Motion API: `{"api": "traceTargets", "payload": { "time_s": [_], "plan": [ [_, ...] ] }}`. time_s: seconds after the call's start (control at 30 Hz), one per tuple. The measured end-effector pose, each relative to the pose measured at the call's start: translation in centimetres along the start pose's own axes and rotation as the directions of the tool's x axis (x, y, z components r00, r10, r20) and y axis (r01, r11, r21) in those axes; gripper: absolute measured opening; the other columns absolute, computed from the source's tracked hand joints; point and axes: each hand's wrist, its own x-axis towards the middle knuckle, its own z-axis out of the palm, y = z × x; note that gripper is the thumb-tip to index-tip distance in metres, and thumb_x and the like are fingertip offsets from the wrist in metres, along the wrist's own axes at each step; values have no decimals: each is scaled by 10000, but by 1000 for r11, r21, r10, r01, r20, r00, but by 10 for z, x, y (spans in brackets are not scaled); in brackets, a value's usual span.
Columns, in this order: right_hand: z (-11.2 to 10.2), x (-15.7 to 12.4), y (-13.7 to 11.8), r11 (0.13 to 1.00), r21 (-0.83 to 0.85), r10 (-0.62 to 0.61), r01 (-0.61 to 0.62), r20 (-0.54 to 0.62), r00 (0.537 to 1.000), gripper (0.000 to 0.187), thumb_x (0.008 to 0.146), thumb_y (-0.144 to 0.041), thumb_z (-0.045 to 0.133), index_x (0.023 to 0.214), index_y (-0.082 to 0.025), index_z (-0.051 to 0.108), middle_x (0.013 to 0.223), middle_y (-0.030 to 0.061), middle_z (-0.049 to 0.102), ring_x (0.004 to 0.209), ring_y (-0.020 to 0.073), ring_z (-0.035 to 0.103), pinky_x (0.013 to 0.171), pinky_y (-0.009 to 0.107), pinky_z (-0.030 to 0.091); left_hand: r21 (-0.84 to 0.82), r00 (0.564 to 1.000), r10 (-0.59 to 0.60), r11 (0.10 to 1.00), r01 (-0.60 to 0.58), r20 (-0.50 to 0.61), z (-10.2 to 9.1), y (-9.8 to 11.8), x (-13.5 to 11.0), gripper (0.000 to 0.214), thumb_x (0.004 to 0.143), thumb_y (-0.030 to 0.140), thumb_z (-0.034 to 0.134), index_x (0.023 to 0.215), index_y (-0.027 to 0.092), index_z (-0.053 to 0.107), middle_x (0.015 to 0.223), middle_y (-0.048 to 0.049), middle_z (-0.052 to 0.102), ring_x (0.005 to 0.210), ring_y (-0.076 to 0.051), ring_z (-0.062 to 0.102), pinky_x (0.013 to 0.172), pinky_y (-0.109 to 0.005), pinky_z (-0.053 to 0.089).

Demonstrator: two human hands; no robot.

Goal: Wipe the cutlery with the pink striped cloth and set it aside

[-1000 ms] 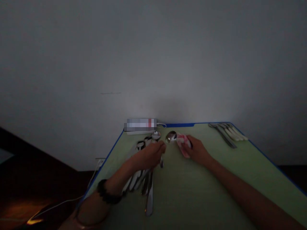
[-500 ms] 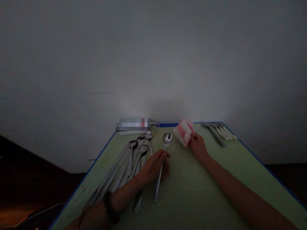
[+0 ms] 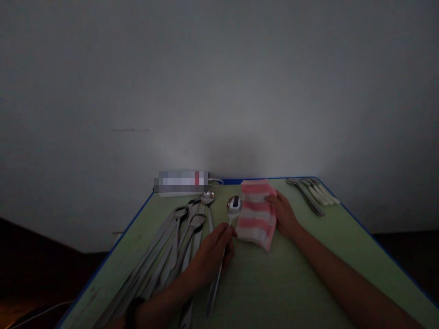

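My left hand is closed round the handle of a long steel spoon, whose bowl points away from me and is lifted off the green table. My right hand grips a pink and white striped cloth by its right edge; the cloth hangs open just right of the spoon's bowl. Left of my left hand lies a row of several long steel spoons.
A group of several utensils with pale handles lies at the table's far right corner. A white power strip with a cable sits at the far edge against the grey wall. The table has a blue rim.
The cloth, bunched in my right hand before, has unfolded and now hangs open beside the spoon. My left hand lifted one spoon from the row and holds it upright-tilted.
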Motion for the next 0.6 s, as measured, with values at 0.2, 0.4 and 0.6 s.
{"api": "traceTargets", "payload": {
  "time_s": [0.2, 0.4, 0.6],
  "plan": [
    [-1, 6, -3, 951, 245, 161, -189, 131, 978, 332, 782, -376, 493, 1053, -184, 489, 905, 93, 657, 789, 243, 627, 671, 410, 500, 73, 999, -27, 997, 26, 18, 2, 2, 1, 280, 909, 405, 261, 854, 203, 448, 447, 79, 418, 381, -92, 385, 383, -178, 313],
    [18, -7, -2, 710, 570, 252, -414, 342, 905, 219, 831, -276, 456, 991, -160, 551, 899, 78, 680, 920, 215, 610, 859, 398, 453, 100, 994, -73, 993, 65, 79, -2, 9, -1, 173, 869, 252, 311, 891, 183, 469, 492, 81, 410, 406, -79, 384, 389, -170, 293],
    [18, -12, -11, 605, 699, 222, -381, 312, 924, 241, 813, -235, 482, 1022, -156, 574, 915, 62, 685, 903, 206, 614, 895, 389, 428, 63, 976, -106, 993, 96, 189, -1, 10, -3, 313, 894, 366, 272, 1018, 162, 474, 458, 64, 490, 355, -94, 424, 361, -179, 338]
  ]
}}
